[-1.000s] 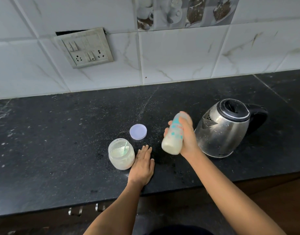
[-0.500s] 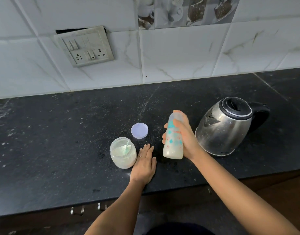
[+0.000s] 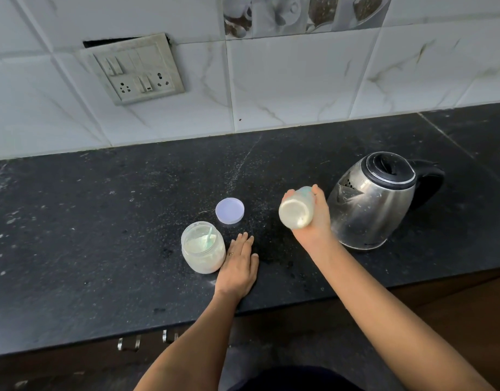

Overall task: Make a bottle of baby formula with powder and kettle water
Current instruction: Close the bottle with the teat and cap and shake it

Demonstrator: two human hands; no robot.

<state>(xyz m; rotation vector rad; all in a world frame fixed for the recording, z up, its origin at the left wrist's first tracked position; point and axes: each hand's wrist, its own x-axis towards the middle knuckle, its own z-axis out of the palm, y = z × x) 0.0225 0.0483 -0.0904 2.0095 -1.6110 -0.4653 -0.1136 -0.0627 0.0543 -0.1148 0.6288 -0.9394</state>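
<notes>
My right hand [image 3: 318, 218] grips a baby bottle [image 3: 296, 211] of milky liquid, held above the counter and tipped so its round base faces me; its top end is hidden. The steel kettle [image 3: 375, 201] with a black lid and handle stands just right of that hand. My left hand [image 3: 239, 263] lies flat on the black counter [image 3: 102, 235], fingers together, touching the right side of an open jar of formula powder [image 3: 202, 251] with a pale green scoop inside. The jar's lilac lid [image 3: 229, 210] lies flat behind it.
A tiled wall runs along the back of the counter, with a switch and socket plate [image 3: 136, 70] at the upper left. The counter's front edge passes under my forearms, with drawer handles [image 3: 128, 342] below it.
The bottle went from slanted to upright to tipped with its base toward me, staying in my right hand in a shaking motion. My left hand stayed flat beside the jar.
</notes>
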